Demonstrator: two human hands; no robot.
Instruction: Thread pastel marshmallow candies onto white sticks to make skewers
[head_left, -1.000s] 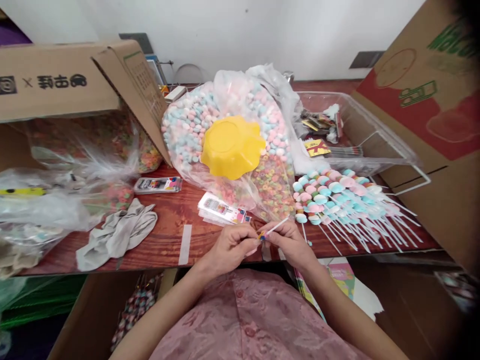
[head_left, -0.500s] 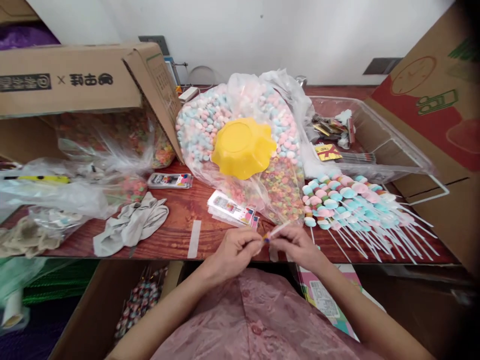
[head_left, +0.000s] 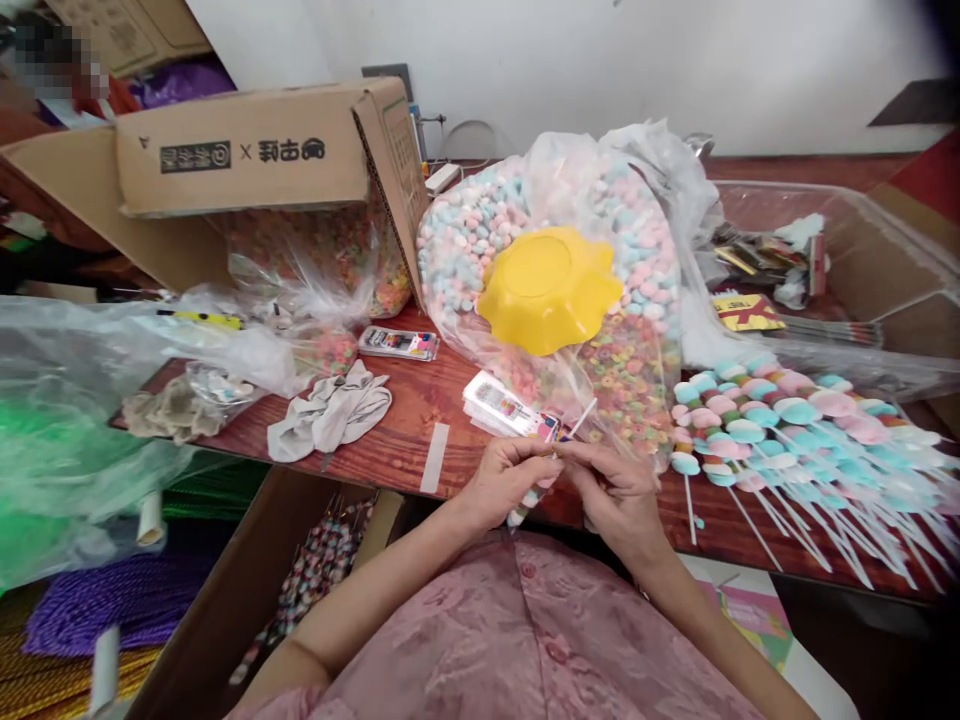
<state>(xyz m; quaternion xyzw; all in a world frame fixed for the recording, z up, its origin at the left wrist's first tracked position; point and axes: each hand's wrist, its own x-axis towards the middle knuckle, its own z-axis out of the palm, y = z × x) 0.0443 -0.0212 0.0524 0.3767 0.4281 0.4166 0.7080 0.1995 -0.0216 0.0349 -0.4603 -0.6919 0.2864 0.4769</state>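
Note:
Just above the table's front edge, my left hand [head_left: 516, 485] and my right hand [head_left: 613, 485] meet with their fingertips pinched together. Between them is a candy skewer [head_left: 525, 508]; its pastel candies point down toward my body and its white stick slants up to the right. What exactly the fingertips grip at the neck is too small to make out. Behind the hands lies a stack of printed white cards [head_left: 506, 402], partly under the stick. To the right is a pile of marshmallow skewers [head_left: 795, 430] with white sticks.
A yellow wavy-edged bowl [head_left: 551, 285] rests upside down on a clear bag of marshmallows and ring candies [head_left: 630, 370]. A cardboard box [head_left: 247, 160] and grey gloves [head_left: 330, 412] are at left. A clear bin [head_left: 847, 215] stands right. Below, an open box holds several skewers [head_left: 319, 570].
The view has swung left, so the table's things appear farther right. The skewer's candy end now shows below my hands, and its stick stands out more steeply.

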